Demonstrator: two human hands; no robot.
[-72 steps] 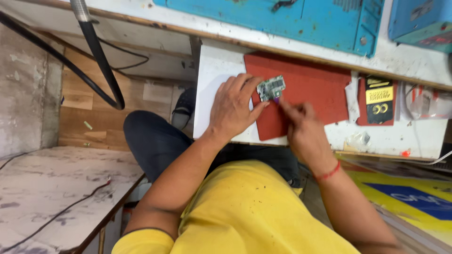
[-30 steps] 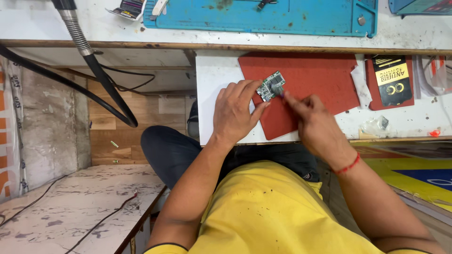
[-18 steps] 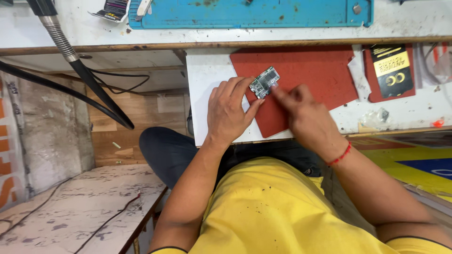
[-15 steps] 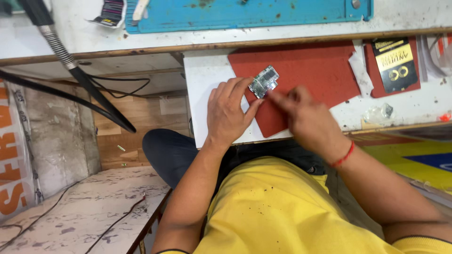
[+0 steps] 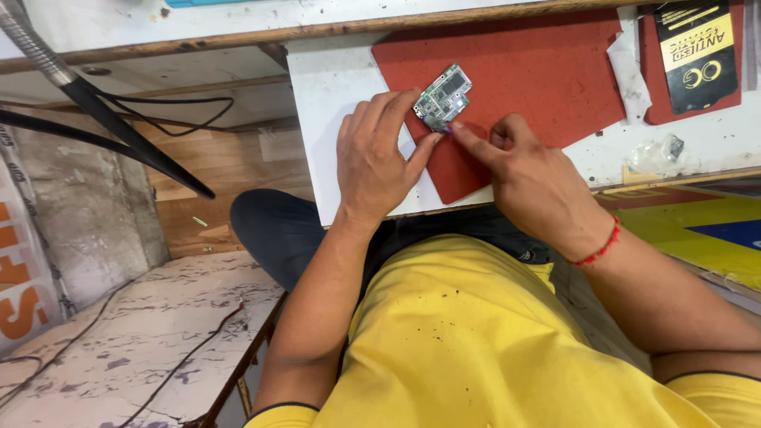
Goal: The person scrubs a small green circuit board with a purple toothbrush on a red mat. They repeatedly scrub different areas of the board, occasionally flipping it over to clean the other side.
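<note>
We see the white bench (image 5: pixel 333 119) running across the top of the view, its wooden front edge above a lower marbled surface (image 5: pixel 135 333) at the left, where black cables (image 5: pixel 158 103) hang down beside a flexible metal hose (image 5: pixel 32 47). On the bench lies a red work mat (image 5: pixel 539 71), with a black packet with yellow print (image 5: pixel 697 47) on a second red mat at the far right and a scrap of white paper (image 5: pixel 630 67) between the two. A small clear plastic piece (image 5: pixel 662 150) sits near the bench's front edge. Our left hand (image 5: pixel 372 158) rests palm down at the mat's left edge, its fingertips pinching the near end of a small green circuit board (image 5: pixel 444 95), which lies tilted on the mat, so that grip is closed on the board. Our right hand (image 5: pixel 531 178), with a red thread at the wrist, is curled with the forefinger stretched to the board's lower corner; we cannot tell whether it holds a fine tool or only touches the board with the fingertip. We judge the board to be light, stiff and thin, with delicate parts on its face, so it is best held by its bare edges and corners, pressed gently against the mat.
</note>
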